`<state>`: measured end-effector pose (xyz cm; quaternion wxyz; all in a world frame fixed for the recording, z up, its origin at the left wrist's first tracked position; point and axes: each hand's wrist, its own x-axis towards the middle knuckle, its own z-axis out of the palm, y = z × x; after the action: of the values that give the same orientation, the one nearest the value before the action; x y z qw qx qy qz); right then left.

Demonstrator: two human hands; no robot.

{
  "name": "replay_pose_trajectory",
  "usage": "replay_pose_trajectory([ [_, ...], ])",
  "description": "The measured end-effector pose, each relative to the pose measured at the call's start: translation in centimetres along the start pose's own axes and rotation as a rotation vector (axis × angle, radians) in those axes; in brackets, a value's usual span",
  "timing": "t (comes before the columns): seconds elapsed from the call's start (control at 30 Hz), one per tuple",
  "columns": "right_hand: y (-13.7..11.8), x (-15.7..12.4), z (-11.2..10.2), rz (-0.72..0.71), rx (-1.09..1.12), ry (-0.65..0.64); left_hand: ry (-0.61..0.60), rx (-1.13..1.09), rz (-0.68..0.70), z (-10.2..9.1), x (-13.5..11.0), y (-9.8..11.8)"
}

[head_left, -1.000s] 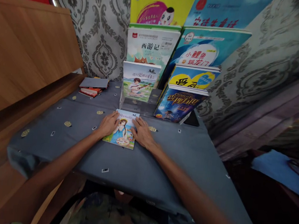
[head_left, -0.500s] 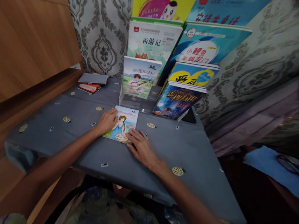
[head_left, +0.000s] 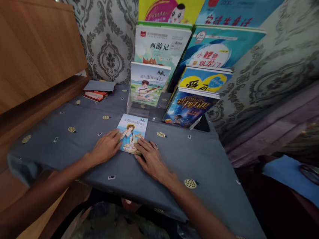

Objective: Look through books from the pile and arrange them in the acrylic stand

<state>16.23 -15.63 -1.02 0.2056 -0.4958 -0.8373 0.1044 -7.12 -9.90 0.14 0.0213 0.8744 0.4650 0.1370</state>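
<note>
A small paperback book (head_left: 130, 133) lies flat on the dark grey tablecloth (head_left: 169, 161), its cover showing a figure in a yellow hat. My left hand (head_left: 107, 145) rests at the book's lower left side, fingers stretched out with their tips at its edge. On the other side, my right hand (head_left: 151, 159) lies flat with fingers spread, the fingertips over the book's lower right corner. Neither hand is closed round the book.
Behind the book stands a clear display rack (head_left: 146, 110) with upright books, among them a dark blue book (head_left: 190, 107) and a white-green one (head_left: 162, 44). A small book stack (head_left: 98, 90) sits back left. Wooden furniture (head_left: 31, 47) borders the left side.
My left hand has slid down and left, off the upper left of the book, so more of the cover's title shows. My right hand stays about where it was.
</note>
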Motion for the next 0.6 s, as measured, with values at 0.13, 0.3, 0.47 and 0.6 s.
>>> replay_pose_trajectory([
  [0.13,0.0,0.0,0.0,-0.005,-0.001,0.011,0.011,-0.040,-0.089,0.2,1.9,-0.4],
  [0.3,0.0,0.0,-0.2,-0.017,0.002,0.019,0.069,-0.337,-0.252,0.4,3.9,-1.3],
  [0.47,-0.1,0.0,-0.4,-0.024,0.010,0.033,0.062,-0.893,-0.637,-0.2,5.9,-3.3],
  [0.6,0.0,-0.1,-0.3,-0.030,0.018,0.043,-0.024,-1.089,-0.805,-1.3,7.0,-4.2],
])
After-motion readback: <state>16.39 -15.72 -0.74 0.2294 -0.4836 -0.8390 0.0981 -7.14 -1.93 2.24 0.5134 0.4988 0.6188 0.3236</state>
